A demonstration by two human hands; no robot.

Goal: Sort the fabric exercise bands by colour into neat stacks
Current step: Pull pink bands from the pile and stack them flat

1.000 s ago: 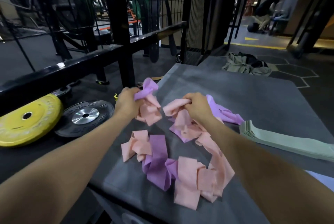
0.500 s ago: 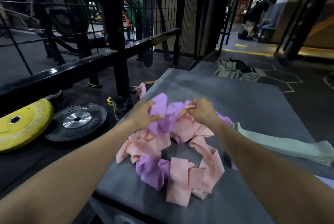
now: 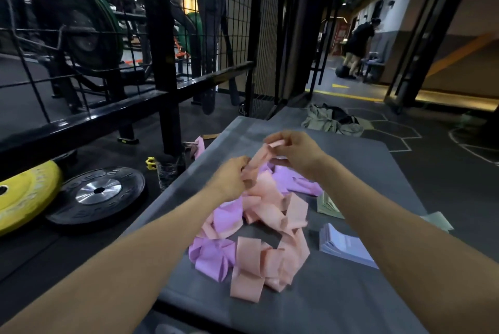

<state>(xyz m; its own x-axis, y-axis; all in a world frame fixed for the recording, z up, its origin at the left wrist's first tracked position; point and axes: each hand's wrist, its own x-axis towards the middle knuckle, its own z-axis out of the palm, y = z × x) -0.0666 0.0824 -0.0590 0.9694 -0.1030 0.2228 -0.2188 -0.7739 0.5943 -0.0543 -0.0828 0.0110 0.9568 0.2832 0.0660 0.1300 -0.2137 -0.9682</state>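
A tangled heap of pink bands (image 3: 270, 252) and purple bands (image 3: 213, 255) lies on the grey platform (image 3: 351, 293). Both hands hold one pink band (image 3: 258, 159) raised above the heap. My right hand (image 3: 294, 153) pinches its upper end and my left hand (image 3: 232, 177) grips it lower down. To the right, a neat stack of pale green bands (image 3: 328, 205) lies partly hidden by my right forearm. Nearer me sits a stack of pale lilac-blue bands (image 3: 343, 246).
A yellow weight plate (image 3: 24, 196) and a black weight plate (image 3: 97, 193) lie on the floor at left, beside a black rack frame (image 3: 167, 90). A stray pink band (image 3: 199, 144) hangs off the platform's far left edge. Clothing (image 3: 329, 120) lies beyond; a person (image 3: 359, 45) stands far off.
Both hands let go of the bunched purple and pink bands and lifted a single pink band out of the heap. The camera tilted up, and the lilac-blue stack came into view.
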